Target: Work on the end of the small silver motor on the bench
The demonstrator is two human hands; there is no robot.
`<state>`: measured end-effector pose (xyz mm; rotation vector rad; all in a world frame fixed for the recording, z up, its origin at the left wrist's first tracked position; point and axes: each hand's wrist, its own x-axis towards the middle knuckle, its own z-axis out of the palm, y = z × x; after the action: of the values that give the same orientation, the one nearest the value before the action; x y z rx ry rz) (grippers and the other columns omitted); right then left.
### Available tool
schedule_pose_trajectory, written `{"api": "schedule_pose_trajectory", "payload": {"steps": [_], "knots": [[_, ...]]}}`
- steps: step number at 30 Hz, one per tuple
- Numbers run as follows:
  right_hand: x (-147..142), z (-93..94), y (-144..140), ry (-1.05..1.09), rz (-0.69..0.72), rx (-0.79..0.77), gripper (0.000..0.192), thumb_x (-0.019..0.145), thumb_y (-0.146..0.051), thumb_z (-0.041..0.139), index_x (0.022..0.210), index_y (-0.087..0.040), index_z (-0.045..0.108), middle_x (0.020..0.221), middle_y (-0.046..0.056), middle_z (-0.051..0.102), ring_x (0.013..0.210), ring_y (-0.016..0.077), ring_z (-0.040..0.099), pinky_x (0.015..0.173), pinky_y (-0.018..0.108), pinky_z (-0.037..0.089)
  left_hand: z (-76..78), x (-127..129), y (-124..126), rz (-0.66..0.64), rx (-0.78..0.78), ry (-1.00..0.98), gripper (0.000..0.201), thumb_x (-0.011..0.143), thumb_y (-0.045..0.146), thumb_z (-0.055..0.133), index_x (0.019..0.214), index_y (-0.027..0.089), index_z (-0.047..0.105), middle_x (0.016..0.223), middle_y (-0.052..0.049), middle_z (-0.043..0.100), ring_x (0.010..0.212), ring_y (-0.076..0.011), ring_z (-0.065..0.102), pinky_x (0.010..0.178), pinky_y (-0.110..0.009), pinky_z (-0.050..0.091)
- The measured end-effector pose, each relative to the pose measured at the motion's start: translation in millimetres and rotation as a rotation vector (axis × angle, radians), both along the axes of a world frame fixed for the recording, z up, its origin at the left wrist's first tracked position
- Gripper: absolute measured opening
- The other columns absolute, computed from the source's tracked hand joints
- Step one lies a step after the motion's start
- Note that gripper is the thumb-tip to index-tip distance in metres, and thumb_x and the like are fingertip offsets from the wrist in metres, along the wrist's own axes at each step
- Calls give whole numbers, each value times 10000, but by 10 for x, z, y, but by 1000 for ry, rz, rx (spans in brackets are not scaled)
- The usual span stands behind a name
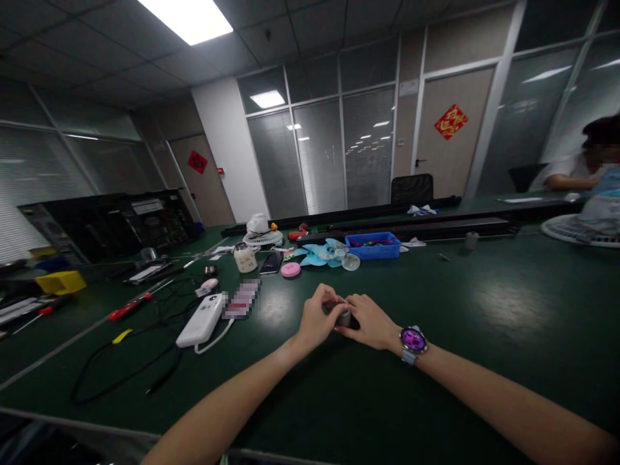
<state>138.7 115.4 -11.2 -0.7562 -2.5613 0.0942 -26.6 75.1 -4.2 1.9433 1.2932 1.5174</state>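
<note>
Both my hands meet over the dark green table [484,303] in the middle of the head view. My left hand [317,318] and my right hand [369,321] pinch a small grey cylindrical part [343,316] between their fingertips; most of the part is hidden by the fingers. A watch with a purple face [413,340] sits on my right wrist. Beyond the hands lie a light blue fan blade [325,254] and a blue tray [373,245].
To the left lie a white power bank [200,320] with cable, black cords [121,368], red-handled screwdrivers [130,306], a yellow bin [61,281], a phone [271,262], a pink disc [290,269] and a small jar [245,258]. Another person [595,168] sits at far right by a fan grille [576,230].
</note>
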Motion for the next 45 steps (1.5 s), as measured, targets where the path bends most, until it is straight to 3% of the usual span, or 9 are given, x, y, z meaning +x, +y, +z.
{"api": "schedule_pose_trajectory", "payload": {"steps": [13, 23, 45], "knots": [[3, -5, 16, -31, -13, 38, 441, 889, -551, 538, 1014, -143, 647, 972, 113, 612, 869, 243, 540, 759, 385, 424, 75, -58, 10, -59, -41, 82, 291, 799, 265, 712, 982, 207, 492, 808, -11, 746, 757, -183, 713, 688, -269, 505], [-5, -53, 33, -28, -8, 66, 443, 881, -544, 558, 995, -127, 650, 960, 104, 611, 890, 248, 539, 787, 394, 416, 26, -50, 3, -55, 5, 96, 275, 806, 138, 651, 876, 231, 403, 826, 8, 719, 816, -174, 704, 762, -285, 508], [3, -68, 55, -49, -8, 78, 504, 891, -570, 526, 1061, -109, 637, 986, 121, 624, 904, 247, 541, 799, 385, 419, 20, -63, 22, -56, 27, 103, 280, 827, 179, 630, 929, 234, 376, 822, 6, 705, 790, -169, 701, 691, -266, 503]]}}
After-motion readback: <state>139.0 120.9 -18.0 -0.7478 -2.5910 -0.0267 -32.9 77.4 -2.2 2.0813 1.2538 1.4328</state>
